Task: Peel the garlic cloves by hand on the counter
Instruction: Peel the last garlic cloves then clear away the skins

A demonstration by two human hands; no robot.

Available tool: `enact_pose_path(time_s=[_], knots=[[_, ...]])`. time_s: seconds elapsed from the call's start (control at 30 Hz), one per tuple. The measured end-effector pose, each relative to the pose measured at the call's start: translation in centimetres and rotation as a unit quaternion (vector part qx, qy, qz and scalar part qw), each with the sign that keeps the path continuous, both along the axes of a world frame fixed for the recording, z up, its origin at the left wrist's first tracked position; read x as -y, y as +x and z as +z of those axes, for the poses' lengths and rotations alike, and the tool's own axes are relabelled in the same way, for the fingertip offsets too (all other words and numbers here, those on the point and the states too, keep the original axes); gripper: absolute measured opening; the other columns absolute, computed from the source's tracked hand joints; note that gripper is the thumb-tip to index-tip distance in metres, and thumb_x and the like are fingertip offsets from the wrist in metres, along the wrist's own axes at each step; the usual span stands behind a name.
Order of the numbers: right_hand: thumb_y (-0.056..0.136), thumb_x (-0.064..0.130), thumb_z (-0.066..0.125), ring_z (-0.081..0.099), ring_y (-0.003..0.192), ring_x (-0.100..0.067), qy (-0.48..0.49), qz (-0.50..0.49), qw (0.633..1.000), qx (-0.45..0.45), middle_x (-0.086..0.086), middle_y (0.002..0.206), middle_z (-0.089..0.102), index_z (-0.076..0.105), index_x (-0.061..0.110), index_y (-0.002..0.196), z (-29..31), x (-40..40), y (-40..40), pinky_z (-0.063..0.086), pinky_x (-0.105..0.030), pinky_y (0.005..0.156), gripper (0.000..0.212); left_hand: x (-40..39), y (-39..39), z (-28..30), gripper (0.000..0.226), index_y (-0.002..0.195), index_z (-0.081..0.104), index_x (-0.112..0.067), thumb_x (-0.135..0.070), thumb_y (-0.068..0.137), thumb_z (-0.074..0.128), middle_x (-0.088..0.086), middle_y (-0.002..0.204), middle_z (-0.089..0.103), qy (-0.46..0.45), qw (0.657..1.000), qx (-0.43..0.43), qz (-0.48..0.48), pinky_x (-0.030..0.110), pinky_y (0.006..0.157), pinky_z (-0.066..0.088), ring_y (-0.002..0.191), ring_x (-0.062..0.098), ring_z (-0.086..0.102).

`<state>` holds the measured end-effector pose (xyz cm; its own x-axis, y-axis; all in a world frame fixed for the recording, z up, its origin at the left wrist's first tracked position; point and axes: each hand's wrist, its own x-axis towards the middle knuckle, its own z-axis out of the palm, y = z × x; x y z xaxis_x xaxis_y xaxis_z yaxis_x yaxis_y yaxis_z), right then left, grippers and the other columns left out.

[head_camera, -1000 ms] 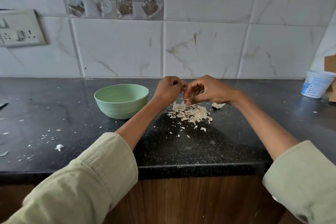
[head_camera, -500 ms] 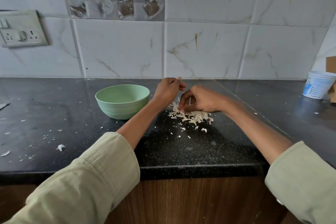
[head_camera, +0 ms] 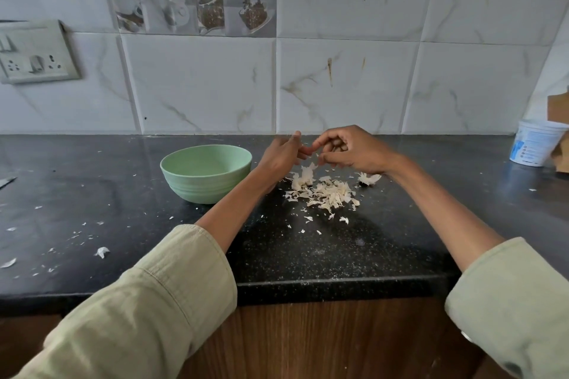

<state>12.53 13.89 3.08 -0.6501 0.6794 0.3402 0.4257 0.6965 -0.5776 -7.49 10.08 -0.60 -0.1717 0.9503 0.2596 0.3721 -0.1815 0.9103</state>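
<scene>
My left hand [head_camera: 281, 155] and my right hand [head_camera: 351, 151] meet just above the black counter [head_camera: 308, 255], behind a pile of pale garlic skins [head_camera: 328, 194]. The left hand's fingers curl round a garlic clove that its back hides almost entirely. My right hand's fingers are curled, and its forefinger tip reaches the left fingertips. Whether it pinches anything is hidden. A skin-covered garlic piece [head_camera: 303, 178] lies on the counter at the pile's far left. A green bowl [head_camera: 206, 174] stands left of my left wrist.
A white plastic tub [head_camera: 534, 144] and a brown cardboard piece [head_camera: 558, 135] stand at the far right by the tiled wall. Skin flakes [head_camera: 101, 252] are scattered over the counter's left part. A switch and socket plate [head_camera: 34, 52] is on the wall at left.
My right hand dipped to the skin pile and has come back up to the left hand. My left hand stayed raised beside the bowl.
</scene>
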Motion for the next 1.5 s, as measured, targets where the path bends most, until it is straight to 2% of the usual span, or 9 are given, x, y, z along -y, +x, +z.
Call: enact_pose_path(time_s=[0.27,0.4,0.7,0.97,1.13,1.2,1.3,1.43,1.5], knots=[[0.088,0.015,0.085,0.074,0.088,-0.003,0.007,-0.047,0.998,0.037,0.005,0.097,0.080,0.081,0.017,0.101,-0.4,-0.8,0.9,0.057,-0.015,0.080,0.013,0.3,0.1,-0.2,0.033,0.105,0.078,-0.011,-0.028,0.110,0.050,0.007,0.104,0.078,-0.002,0.997,-0.068,-0.035,0.042,0.102,0.056,0.104,0.024,0.072],[0.085,0.018,0.088,0.070,0.077,0.002,0.026,-0.086,0.995,0.050,0.009,0.088,0.079,0.080,0.021,0.092,-0.6,-1.1,0.9,0.048,-0.011,0.070,0.011,0.3,0.3,-0.1,0.022,0.100,0.078,-0.015,-0.021,0.104,0.057,0.003,0.100,0.079,0.000,0.994,-0.109,-0.019,0.044,0.099,0.057,0.103,0.025,0.073],[0.081,0.017,0.091,0.073,0.072,-0.007,0.026,-0.165,0.980,0.110,0.013,0.071,0.077,0.079,0.023,0.081,-1.5,-1.5,1.2,0.052,-0.030,0.067,0.014,0.5,0.5,-0.1,0.016,0.098,0.077,-0.017,-0.024,0.105,0.063,-0.007,0.089,0.075,0.009,0.987,-0.160,-0.017,0.022,0.063,0.046,0.071,0.006,0.061],[0.078,0.018,0.093,0.074,0.071,-0.003,0.076,-0.163,0.971,0.158,0.017,0.069,0.076,0.079,0.025,0.078,-1.9,-1.5,0.8,0.063,-0.038,0.083,0.015,0.3,0.4,-0.1,0.017,0.104,0.078,-0.013,-0.020,0.105,0.062,-0.002,0.096,0.080,0.020,0.990,-0.140,-0.008,0.029,0.088,0.056,0.097,0.012,0.074],[0.088,0.013,0.083,0.069,0.074,0.002,0.174,-0.177,0.968,0.042,0.009,0.083,0.077,0.079,0.018,0.087,-1.4,-0.5,-0.1,0.057,-0.022,0.086,0.006,0.4,0.5,0.1,0.019,0.108,0.077,-0.012,-0.023,0.105,0.062,0.000,0.102,0.078,0.027,0.988,-0.154,0.003,0.025,0.067,0.054,0.078,0.012,0.068],[0.090,0.010,0.081,0.068,0.080,-0.003,0.228,-0.191,0.955,0.005,0.004,0.088,0.077,0.080,0.013,0.091,-1.0,0.1,-0.3,0.049,-0.019,0.087,0.003,0.5,0.5,0.2,0.019,0.109,0.077,-0.012,-0.023,0.106,0.062,-0.001,0.101,0.077,0.031,0.988,-0.151,0.008,0.032,0.075,0.058,0.088,0.020,0.073],[0.093,-0.002,0.074,0.070,0.084,-0.008,0.166,-0.183,0.955,0.163,-0.004,0.094,0.075,0.076,0.008,0.092,-1.9,0.7,-0.6,0.059,-0.028,0.084,0.010,0.7,0.6,0.2,0.019,0.109,0.077,-0.014,-0.021,0.106,0.060,-0.002,0.102,0.077,0.035,0.988,-0.152,0.012,0.034,0.084,0.060,0.099,0.025,0.074],[0.088,0.003,0.082,0.070,0.079,-0.001,0.144,-0.180,0.964,0.136,0.006,0.081,0.075,0.078,0.012,0.086,-2.2,0.1,-0.5,0.062,-0.030,0.087,0.009,0.5,0.6,0.1,0.018,0.106,0.077,-0.013,-0.023,0.105,0.063,0.001,0.101,0.078,0.047,0.985,-0.164,0.023,0.011,0.049,0.043,0.057,0.002,0.058],[0.087,0.007,0.084,0.068,0.070,0.006,0.137,-0.176,0.974,0.037,0.012,0.079,0.074,0.079,0.017,0.085,-1.8,-0.1,-0.5,0.060,-0.018,0.079,0.011,0.5,0.5,0.1,0.017,0.105,0.077,-0.012,-0.025,0.104,0.066,0.002,0.098,0.077,0.055,0.984,-0.165,0.026,0.011,0.050,0.040,0.053,-0.004,0.054]])
